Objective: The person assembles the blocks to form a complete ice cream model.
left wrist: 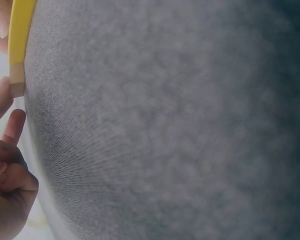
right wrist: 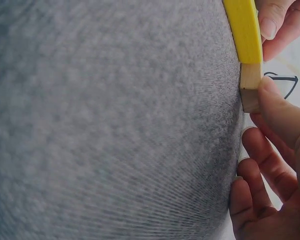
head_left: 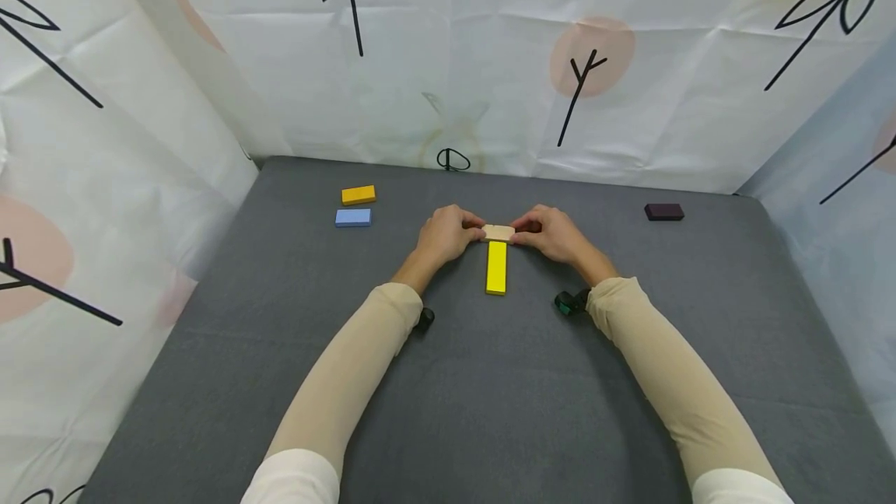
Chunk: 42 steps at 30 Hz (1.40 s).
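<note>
A pale wooden block (head_left: 498, 232) lies crosswise at the far end of a yellow block (head_left: 496, 268), the two forming a T on the grey table. My left hand (head_left: 445, 235) pinches the pale block's left end between thumb and forefinger. At its right end, my right hand (head_left: 553, 235) pinches it the same way. In the right wrist view, the thumb (right wrist: 280, 112) presses the pale block (right wrist: 250, 87), which butts against the yellow block (right wrist: 244, 32). The left wrist view has the left hand (left wrist: 10, 185) at the edge, its other fingers curled beside the pale block (left wrist: 17, 80).
Back left on the table, an orange-yellow block (head_left: 358, 194) lies just behind a light blue block (head_left: 353, 218). A dark purple block (head_left: 664, 212) sits at the back right. Patterned white cloth (head_left: 490, 84) hangs behind the grey table (head_left: 518, 411) and along both sides.
</note>
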Available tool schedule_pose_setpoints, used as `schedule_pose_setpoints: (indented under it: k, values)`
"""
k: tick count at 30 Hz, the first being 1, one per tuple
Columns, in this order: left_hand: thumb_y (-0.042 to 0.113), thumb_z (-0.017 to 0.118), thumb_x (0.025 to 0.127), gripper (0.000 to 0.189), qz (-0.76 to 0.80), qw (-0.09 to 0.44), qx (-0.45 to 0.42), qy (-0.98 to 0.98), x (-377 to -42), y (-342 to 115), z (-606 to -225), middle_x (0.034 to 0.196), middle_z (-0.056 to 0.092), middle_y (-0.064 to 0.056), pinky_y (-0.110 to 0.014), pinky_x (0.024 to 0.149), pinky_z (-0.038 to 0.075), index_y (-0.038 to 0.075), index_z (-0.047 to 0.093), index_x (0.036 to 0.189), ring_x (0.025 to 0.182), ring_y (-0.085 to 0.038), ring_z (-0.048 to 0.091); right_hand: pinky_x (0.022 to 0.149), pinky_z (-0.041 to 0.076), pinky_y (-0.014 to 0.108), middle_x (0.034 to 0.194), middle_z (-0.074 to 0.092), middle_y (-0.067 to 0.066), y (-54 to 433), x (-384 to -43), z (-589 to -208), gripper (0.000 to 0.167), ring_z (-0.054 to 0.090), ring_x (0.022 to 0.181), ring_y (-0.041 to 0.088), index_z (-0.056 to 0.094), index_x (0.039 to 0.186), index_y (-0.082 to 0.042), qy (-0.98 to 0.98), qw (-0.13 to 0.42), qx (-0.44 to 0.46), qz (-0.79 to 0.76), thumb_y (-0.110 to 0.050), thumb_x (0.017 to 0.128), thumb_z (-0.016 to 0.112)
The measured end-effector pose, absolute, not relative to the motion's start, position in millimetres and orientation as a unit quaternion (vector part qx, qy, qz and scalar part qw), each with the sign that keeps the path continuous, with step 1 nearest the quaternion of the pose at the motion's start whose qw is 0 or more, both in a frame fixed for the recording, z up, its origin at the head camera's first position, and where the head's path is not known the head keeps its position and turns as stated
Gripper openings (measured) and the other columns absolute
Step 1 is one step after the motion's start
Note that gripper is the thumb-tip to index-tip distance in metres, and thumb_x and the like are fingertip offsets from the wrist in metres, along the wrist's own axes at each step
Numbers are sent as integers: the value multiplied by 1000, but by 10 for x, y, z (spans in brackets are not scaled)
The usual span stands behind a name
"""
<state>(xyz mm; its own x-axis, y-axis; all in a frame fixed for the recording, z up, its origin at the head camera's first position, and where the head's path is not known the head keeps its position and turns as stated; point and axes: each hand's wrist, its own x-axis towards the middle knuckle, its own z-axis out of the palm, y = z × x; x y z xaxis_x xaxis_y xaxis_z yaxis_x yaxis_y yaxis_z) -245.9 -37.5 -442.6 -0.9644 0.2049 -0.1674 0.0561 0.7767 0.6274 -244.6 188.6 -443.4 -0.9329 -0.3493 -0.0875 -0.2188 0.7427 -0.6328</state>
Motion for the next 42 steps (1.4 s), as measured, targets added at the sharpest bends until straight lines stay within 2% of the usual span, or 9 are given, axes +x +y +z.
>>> schedule_pose_setpoints:
  k: [17, 22, 25, 28, 33, 42]
  values:
    - [35, 70, 97, 29, 331, 121, 76, 933, -2396, -380, -4386, 123, 75, 5, -40, 94, 54, 28, 75, 124, 113, -20, 67, 84, 44, 34, 111, 65, 15, 1918, -2379, -4396, 32, 57, 99, 28, 73, 121, -4, 930, 102, -168, -312, -24, 96, 73]
    - [34, 70, 97, 28, 331, 116, 79, 933, -2384, -382, -4378, 122, 75, 4, -41, 95, 54, 27, 76, 124, 113, -20, 66, 84, 43, 35, 112, 65, 16, 1916, -2370, -4390, 34, 56, 99, 28, 72, 123, -3, 930, 101, -175, -308, -24, 96, 73]
    - [34, 70, 97, 29, 333, 113, 86, 932, -2386, -391, -4380, 122, 75, 4, -41, 96, 54, 26, 75, 125, 114, -20, 66, 88, 46, 40, 116, 64, 18, 1912, -2366, -4381, 40, 56, 102, 30, 68, 129, -2, 930, 105, -176, -303, -25, 97, 72]
    - [34, 70, 97, 30, 334, 107, 95, 932, -2391, -411, -4383, 123, 74, 5, -41, 96, 54, 27, 74, 126, 115, -20, 66, 95, 49, 46, 123, 63, 19, 1909, -2358, -4358, 49, 57, 107, 32, 62, 136, 0, 932, 114, -168, -301, -28, 97, 72]
    - [37, 71, 97, 32, 328, 93, 100, 935, -2401, -447, -4371, 125, 70, 3, -43, 97, 52, 27, 73, 128, 118, -21, 63, 105, 46, 53, 135, 57, 23, 1863, -2286, -4281, 59, 55, 120, 37, 55, 143, 1, 939, 125, -161, -277, -34, 98, 70]
    - [42, 70, 97, 39, 292, 70, 107, 948, -2413, -582, -4300, 123, 65, 1, -44, 93, 53, 27, 69, 133, 108, -21, 62, 117, 36, 62, 157, 38, 26, 1639, -1999, -4233, 75, 40, 144, 46, 42, 153, -1, 953, 115, -192, -203, -43, 97, 68]
